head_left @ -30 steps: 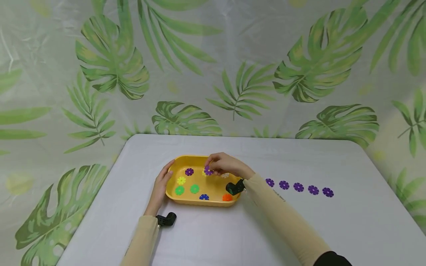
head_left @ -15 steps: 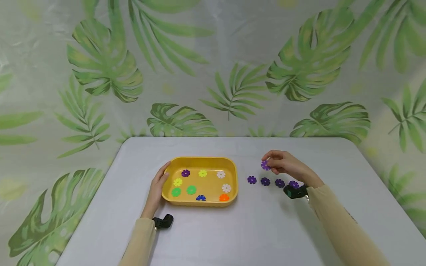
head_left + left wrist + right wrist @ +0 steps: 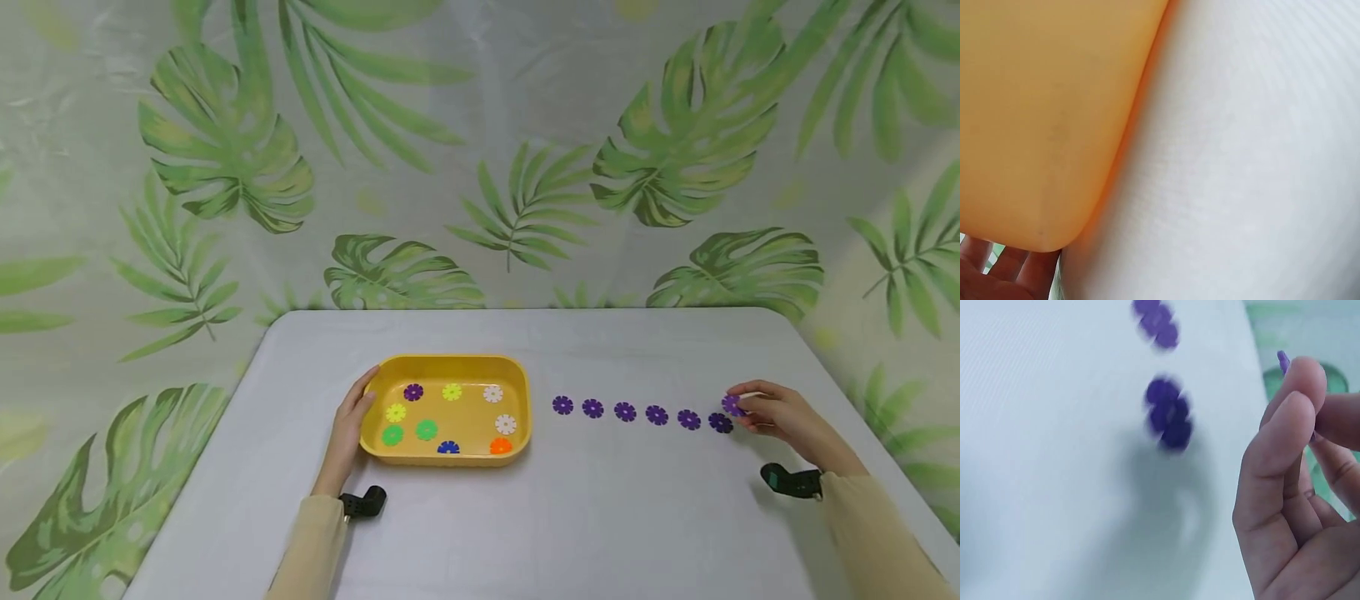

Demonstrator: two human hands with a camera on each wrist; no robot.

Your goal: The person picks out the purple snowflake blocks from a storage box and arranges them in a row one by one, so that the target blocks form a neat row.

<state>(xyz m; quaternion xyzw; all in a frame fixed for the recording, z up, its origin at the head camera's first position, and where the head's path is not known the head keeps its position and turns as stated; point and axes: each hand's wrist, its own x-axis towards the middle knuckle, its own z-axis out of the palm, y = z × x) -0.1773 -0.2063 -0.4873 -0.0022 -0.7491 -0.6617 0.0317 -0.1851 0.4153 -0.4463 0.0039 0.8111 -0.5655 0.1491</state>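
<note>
- The person's right hand point(image 3: 776, 414) is pinching a purple flower disc point(image 3: 732, 405) between thumb and fingertips, holding it just past the right end of a row of six purple discs point(image 3: 641, 412) lying on the white table point(image 3: 570, 517)
- In the right wrist view the held disc is showing only as a thin purple edge point(image 3: 1283, 361) above the thumb, so the grip is looking shallow; the judgement is that a slight loosening could be letting the disc slip and drop flat or roll toward the table's right edge, which is lying near
- The last disc in the row point(image 3: 720, 423) is sitting just beside the fingertips, possibly touching them; a sideways brush while lowering could be nudging it out of line and spoiling the even spacing
- The blur in the wrist view is suggesting the hand is moving, so a hurried set-down could be landing the disc on top of its neighbour
- The left hand point(image 3: 351, 425) is resting with relaxed, fairly straight fingers against the left wall of the yellow tray point(image 3: 517, 375), holding nothing; the left wrist view is showing only the tray's outer wall point(image 3: 1047, 125) and fingertips below it
- A push from that hand could be sliding the tray, which is carrying one more purple disc point(image 3: 413, 392) among yellow, white, green, blue and orange ones
</note>
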